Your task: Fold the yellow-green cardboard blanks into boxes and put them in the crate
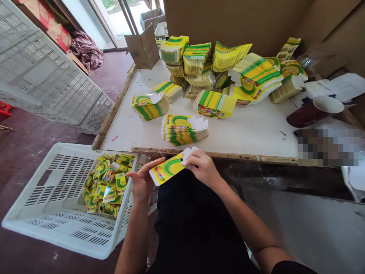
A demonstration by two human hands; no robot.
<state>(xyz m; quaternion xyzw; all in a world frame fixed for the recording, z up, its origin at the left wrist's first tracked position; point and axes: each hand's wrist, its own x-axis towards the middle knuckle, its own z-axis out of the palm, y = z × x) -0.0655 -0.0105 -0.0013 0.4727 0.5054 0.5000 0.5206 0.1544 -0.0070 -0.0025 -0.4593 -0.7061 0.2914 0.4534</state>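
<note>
A flat yellow-and-green printed carton (168, 168) with white end flaps is held over my lap, just off the table's front edge. My right hand (202, 165) is closed on its flap end, thumb and fingers pinching the white cardboard. At the carton's other end is my left hand (143, 182), its thumb spread away and fingers stretched along the carton's edge; the fingers behind it are partly hidden. Right beyond the hands, a fanned stack of flat cartons (182, 130) lies on the white table (245, 133).
More carton stacks (196, 59) are piled at the back, near a small cardboard box (142, 49). Lower left, a white plastic crate (71, 243) holds many small folded cartons (110, 186). A dark red mug (312, 112) lies tilted at right. Large crates (48, 72) stand left.
</note>
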